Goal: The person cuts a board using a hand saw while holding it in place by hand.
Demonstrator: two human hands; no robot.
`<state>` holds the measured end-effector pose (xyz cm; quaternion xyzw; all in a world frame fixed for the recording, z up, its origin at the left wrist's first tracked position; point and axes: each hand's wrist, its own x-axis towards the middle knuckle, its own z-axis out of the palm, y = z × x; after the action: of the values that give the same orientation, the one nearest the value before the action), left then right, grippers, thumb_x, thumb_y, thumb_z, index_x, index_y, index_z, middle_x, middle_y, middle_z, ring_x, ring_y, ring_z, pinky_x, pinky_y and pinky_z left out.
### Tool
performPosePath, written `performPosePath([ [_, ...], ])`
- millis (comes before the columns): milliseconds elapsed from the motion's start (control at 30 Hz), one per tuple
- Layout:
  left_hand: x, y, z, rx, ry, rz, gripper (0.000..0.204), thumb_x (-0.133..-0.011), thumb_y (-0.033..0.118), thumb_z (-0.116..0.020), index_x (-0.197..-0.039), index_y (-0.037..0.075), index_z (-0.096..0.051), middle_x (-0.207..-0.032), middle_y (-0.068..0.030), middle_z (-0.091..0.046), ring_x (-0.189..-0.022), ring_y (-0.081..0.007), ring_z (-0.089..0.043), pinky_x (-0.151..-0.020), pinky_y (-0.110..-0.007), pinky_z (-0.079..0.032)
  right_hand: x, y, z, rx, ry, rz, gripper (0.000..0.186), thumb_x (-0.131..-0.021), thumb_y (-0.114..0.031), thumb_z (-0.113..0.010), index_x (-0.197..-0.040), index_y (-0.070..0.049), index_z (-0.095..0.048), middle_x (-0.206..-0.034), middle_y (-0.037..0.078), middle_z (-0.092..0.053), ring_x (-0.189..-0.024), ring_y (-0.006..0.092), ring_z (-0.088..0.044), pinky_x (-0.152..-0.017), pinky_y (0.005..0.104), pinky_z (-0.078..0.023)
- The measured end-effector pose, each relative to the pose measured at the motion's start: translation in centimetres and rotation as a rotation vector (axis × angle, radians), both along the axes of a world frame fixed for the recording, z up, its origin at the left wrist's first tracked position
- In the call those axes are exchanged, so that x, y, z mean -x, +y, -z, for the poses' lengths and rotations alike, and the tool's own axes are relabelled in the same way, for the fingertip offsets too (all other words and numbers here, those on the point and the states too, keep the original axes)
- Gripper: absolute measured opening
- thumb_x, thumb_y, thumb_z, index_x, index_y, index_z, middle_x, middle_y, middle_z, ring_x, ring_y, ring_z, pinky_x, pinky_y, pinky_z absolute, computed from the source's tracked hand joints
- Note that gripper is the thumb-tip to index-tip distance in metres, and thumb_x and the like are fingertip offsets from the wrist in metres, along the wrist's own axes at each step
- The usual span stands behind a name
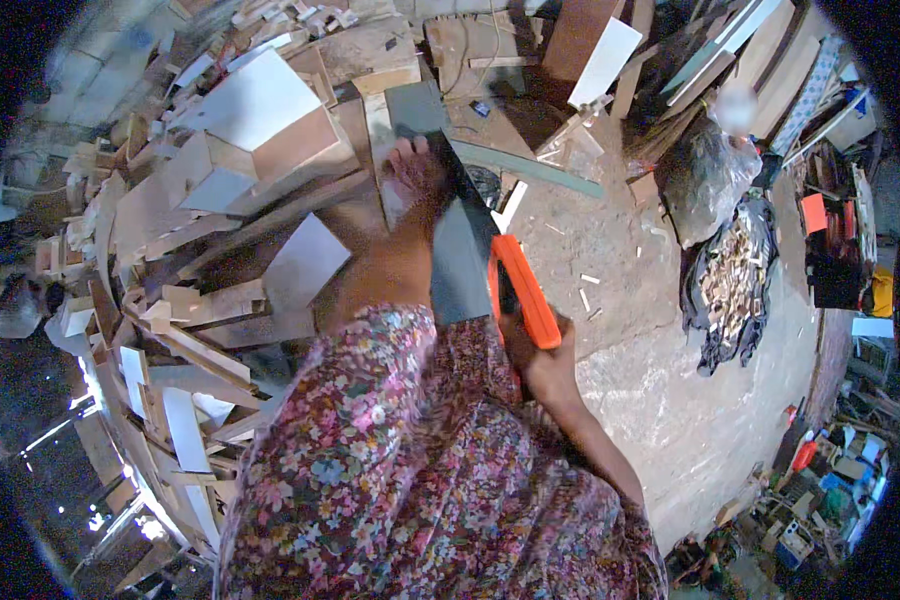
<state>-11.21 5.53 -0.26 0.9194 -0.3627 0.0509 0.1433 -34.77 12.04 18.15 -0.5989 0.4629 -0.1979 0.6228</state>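
My right hand (550, 365) is closed around the orange handle of a handsaw (526, 292). Its dark blade runs forward and left from the handle, along the right side of a grey board (458, 255). How far the teeth are into the board cannot be made out. The board reaches from my lap toward the far side. Farther up, my left hand (415, 168) lies on it, fingers apart and pressing down, slightly blurred. Patterned floral cloth (400, 450) covers my legs beneath the board's near end.
Wood offcuts and panels (300, 255) are heaped on the left. On the right, a dark plastic bag (735, 275) holds small wood scraps, beside a clear plastic bag (715, 170). A grey-green strip (535, 168) and wood chips lie on the concrete floor (660, 370). Boards lean at far right.
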Motion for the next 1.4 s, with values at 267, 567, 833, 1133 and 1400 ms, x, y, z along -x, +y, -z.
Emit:
performPosePath([
  [267,-1.4,-1.3,1.5,0.247,-0.226,0.002,0.032,-0.072,0.018,-0.05,-0.101,0.004,-0.052,-0.104,-0.0149,-0.049,-0.102,-0.0333,-0.045,-0.089,-0.044,-0.033,-4.4,-3.2,6.5,-0.05,-0.057,0.096,0.02,-0.077,-0.012,-0.06,-0.063,-0.005,-0.047,-0.052,-0.003,-0.043,-0.045,0.0064,-0.041,-0.04,0.0238,-0.032],
  [567,-1.8,-1.3,2.0,0.251,-0.234,0.015,0.034,-0.077,0.02,-0.046,-0.109,0.006,-0.048,-0.111,-0.0159,-0.046,-0.112,-0.0353,-0.039,-0.095,-0.05,-0.029,-4.0,-2.7,5.0,-0.035,0.017,-0.012,0.014,-0.075,-0.008,-0.057,-0.083,0.003,-0.057,-0.068,0.004,-0.057,-0.064,0.0125,-0.051,-0.057,0.0295,-0.043],
  [833,-1.8,-1.9,2.8,0.164,0.009,-0.076,0.032,-0.078,0.016,-0.044,-0.109,0.006,-0.049,-0.118,-0.0136,-0.045,-0.116,-0.0347,-0.038,-0.097,-0.052,-0.026,-0.8,-0.8,3.5,-0.046,-0.042,0.063,0.017,-0.076,-0.007,-0.061,-0.065,-0.004,-0.048,-0.052,-0.002,-0.045,-0.046,0.0063,-0.043,-0.042,0.0233,-0.033],
  [1133,-1.3,-1.5,2.7,0.25,-0.158,-0.035,0.038,-0.076,0.026,-0.049,-0.109,0.006,-0.049,-0.116,-0.0145,-0.045,-0.113,-0.0367,-0.039,-0.095,-0.051,-0.028,-4.6,-3.3,6.7,0.026,-0.013,-0.003,0.009,-0.074,-0.007,-0.058,-0.074,0.001,-0.053,-0.062,0.002,-0.054,-0.058,0.0128,-0.048,-0.054,0.0308,-0.041],
  [1400,-1.9,-2.2,2.4,0.209,-0.06,-0.096,0.032,-0.074,0.015,-0.051,-0.105,0.005,-0.049,-0.106,-0.0147,-0.047,-0.105,-0.0355,-0.044,-0.094,-0.051,-0.029,2.9,-0.2,2.8,-0.139,0.066,0.023,0.018,-0.076,-0.005,-0.057,-0.091,0.004,-0.058,-0.077,0.006,-0.061,-0.07,0.0128,-0.055,-0.064,0.028,-0.045],
])
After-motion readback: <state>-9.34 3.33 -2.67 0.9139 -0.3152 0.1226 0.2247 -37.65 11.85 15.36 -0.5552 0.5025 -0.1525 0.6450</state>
